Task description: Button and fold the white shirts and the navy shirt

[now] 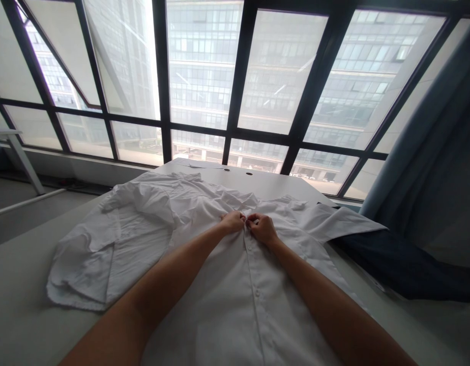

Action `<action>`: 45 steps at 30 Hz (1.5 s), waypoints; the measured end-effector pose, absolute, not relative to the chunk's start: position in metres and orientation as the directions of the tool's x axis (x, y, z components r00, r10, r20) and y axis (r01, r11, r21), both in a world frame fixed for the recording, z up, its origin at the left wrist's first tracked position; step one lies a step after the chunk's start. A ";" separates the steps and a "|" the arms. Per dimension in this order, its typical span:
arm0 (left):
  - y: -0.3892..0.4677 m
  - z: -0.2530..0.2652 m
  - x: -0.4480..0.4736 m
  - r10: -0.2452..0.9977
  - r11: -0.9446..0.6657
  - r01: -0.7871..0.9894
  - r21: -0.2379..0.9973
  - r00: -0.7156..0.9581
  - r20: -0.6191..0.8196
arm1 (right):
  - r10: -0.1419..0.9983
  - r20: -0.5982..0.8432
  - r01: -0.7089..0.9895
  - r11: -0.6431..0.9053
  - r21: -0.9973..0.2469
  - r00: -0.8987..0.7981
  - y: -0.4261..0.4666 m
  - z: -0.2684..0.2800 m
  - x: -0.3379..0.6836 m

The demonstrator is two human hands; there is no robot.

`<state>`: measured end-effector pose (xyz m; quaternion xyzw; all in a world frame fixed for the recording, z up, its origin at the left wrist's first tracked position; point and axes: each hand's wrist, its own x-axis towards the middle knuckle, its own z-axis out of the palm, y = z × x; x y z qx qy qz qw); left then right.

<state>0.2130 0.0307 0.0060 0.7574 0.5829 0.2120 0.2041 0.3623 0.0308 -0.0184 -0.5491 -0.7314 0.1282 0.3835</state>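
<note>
A white button-up shirt (227,284) lies spread front side up on the table, its collar end away from me. Down its middle runs the placket, with small buttons (257,293) showing below my hands. My left hand (234,222) pinches the placket near the upper chest from the left. Close against it, my right hand (261,227) pinches the same strip from the right. Whatever small part sits between the fingertips is hidden.
Another white garment (139,239) lies crumpled on the left of the white table (21,290). Dark navy cloth (406,264) rests at the right, partly under a white sleeve. Large windows (200,61) stand behind the table, with a blue-grey curtain (421,127) at the right.
</note>
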 end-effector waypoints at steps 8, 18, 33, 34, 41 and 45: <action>0.029 0.007 0.213 0.980 -0.199 0.835 0.513 0.185 0.079 | 0.926 0.362 0.692 0.332 -0.642 -0.108 0.037 -0.021 0.363; 0.030 0.005 0.214 0.979 -0.203 0.849 0.487 0.182 0.091 | 0.931 0.336 0.799 0.307 -0.517 -0.140 0.031 -0.014 0.356; 0.034 0.002 0.212 0.972 -0.237 0.847 0.476 0.203 0.122 | 0.948 0.300 0.898 0.220 -0.382 -0.105 0.019 -0.004 0.351; 0.034 0.002 0.212 0.970 -0.242 0.847 0.473 0.206 0.129 | 0.950 0.297 0.901 0.213 -0.378 -0.100 0.019 -0.004 0.352; 0.033 -0.001 0.214 0.966 -0.247 0.858 0.450 0.184 0.181 | 0.946 0.290 0.902 0.245 -0.355 -0.143 0.023 -0.005 0.354; 0.034 -0.001 0.214 0.965 -0.252 0.855 0.453 0.190 0.179 | 0.946 0.294 0.902 0.243 -0.356 -0.139 0.024 -0.006 0.355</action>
